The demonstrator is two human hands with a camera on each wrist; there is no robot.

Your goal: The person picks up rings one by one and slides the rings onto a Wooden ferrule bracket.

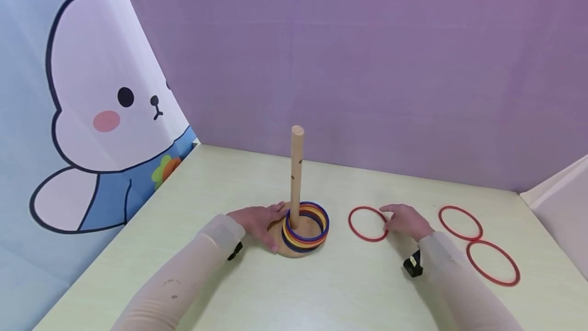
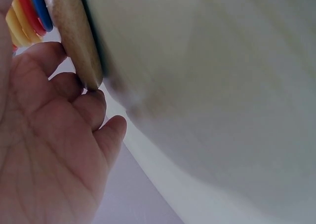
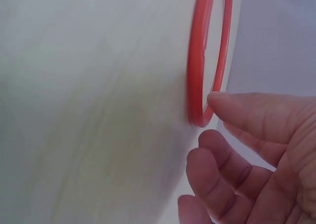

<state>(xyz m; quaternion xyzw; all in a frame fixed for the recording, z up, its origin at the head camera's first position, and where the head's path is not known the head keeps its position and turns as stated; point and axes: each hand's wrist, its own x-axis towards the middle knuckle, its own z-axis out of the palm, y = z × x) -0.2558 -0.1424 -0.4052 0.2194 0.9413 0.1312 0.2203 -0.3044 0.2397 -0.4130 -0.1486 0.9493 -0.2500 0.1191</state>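
Note:
A wooden ring stand has an upright peg (image 1: 296, 178) on a round base (image 1: 284, 251). Blue, yellow and red rings (image 1: 328, 221) are stacked loosely around the peg, offset to its right. My left hand (image 1: 257, 221) grips the base's left side, thumb toward the near side; the left wrist view has its curled fingers against the wooden edge (image 2: 81, 41). At the right side of a red ring (image 1: 349, 221) lying flat is my right hand (image 1: 406, 220). Its thumb tip meets the red ring (image 3: 196, 76) in the right wrist view, with the other fingers loosely bent and apart from it.
Farther right, two more red rings lie on the pale table (image 1: 349, 295): one at the back (image 1: 481, 228) and one nearer (image 1: 518, 272), edges meeting. A purple cloth wall (image 1: 390, 75) stands behind the table, and a cartoon-print curtain (image 1: 82, 116) runs along the left.

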